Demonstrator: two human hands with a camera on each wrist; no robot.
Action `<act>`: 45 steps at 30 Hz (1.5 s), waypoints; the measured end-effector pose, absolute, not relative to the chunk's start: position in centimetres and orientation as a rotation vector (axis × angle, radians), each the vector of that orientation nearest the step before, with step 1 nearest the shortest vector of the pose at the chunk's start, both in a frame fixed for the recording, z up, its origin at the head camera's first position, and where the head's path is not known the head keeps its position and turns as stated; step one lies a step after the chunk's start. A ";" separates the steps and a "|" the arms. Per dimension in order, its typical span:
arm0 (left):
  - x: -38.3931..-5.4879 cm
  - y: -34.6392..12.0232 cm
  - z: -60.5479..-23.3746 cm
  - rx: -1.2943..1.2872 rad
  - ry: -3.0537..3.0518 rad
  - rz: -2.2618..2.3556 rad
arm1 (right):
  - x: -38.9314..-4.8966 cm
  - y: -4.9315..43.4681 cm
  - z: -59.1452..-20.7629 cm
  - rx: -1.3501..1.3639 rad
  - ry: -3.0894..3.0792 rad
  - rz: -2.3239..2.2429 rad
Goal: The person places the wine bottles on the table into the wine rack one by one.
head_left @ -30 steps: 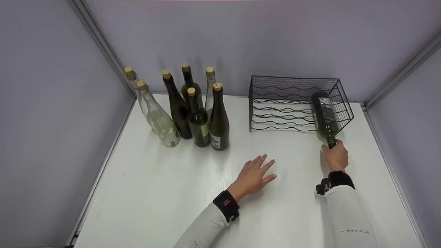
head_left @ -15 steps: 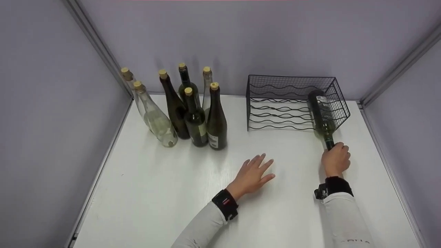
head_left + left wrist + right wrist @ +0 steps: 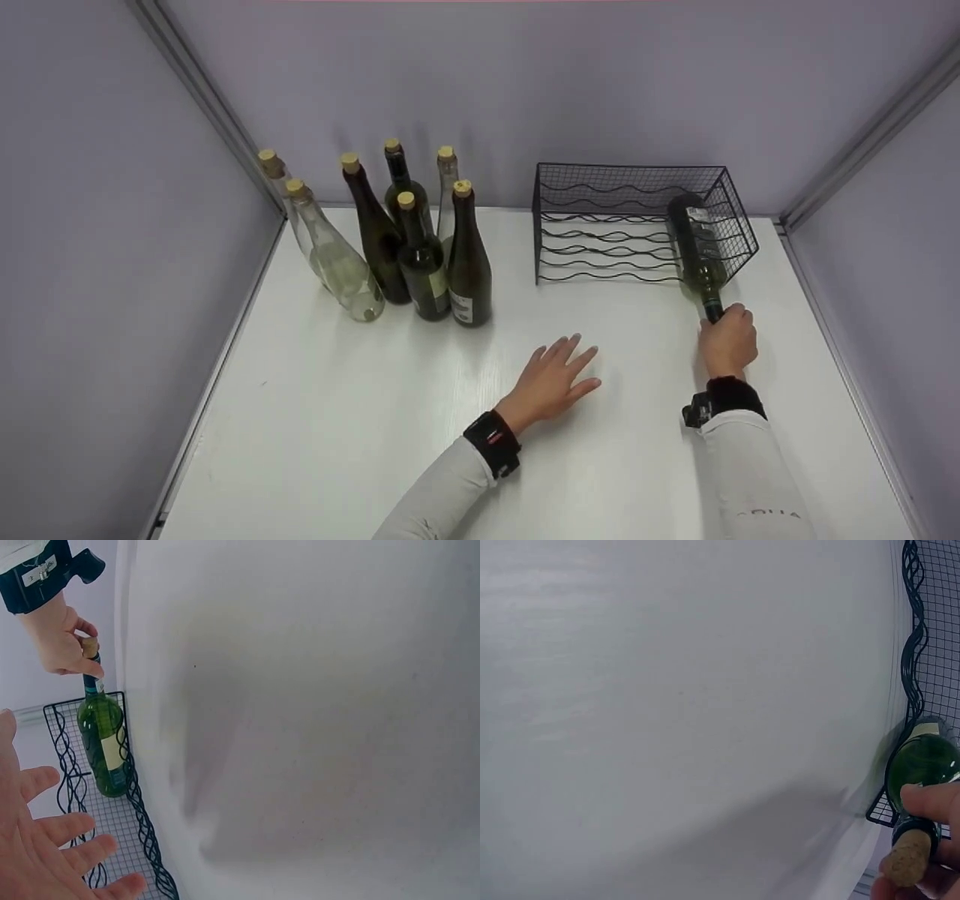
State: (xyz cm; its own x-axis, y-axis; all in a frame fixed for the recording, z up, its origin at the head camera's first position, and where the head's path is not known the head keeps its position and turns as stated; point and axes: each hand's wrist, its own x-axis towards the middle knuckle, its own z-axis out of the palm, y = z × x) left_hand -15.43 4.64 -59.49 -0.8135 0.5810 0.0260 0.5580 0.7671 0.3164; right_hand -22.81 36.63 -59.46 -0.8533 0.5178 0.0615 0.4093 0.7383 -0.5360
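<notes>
A green wine bottle (image 3: 697, 244) lies on its side in the right end of a black wire rack (image 3: 611, 276), base toward the back and neck toward the front. My right hand (image 3: 728, 342) grips its neck; in the right wrist view the cork (image 3: 910, 859) shows between the thumb and fingers. My left hand (image 3: 547, 381) is over the white table with fingers spread, holding nothing. From the left wrist view the bottle's pale label (image 3: 112, 753) can be seen between the wavy wires.
Several corked bottles stand upright at the back left, among them a clear bottle (image 3: 341, 262), a dark bottle (image 3: 470, 270) and a labelled green bottle (image 3: 425, 270). Grey panels (image 3: 480, 90) wall the table (image 3: 337, 427) at the back and both sides.
The whole head view has shifted slightly left. My right hand still grips the bottle neck, having dipped a little toward me and come back. The left hand keeps its spread pose.
</notes>
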 end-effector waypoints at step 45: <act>-15.6 6.7 -58.3 0.924 2.900 0.445 | -23.0 39.0 -59.1 -0.885 -2.286 2.040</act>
State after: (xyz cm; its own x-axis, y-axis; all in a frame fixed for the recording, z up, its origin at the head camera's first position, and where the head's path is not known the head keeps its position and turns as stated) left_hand -15.61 6.69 -58.31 -0.8176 0.5752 0.0249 0.5562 0.7779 0.2924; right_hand -23.01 39.03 -59.14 -0.8450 0.3671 -0.3887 0.4279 0.0283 -0.9034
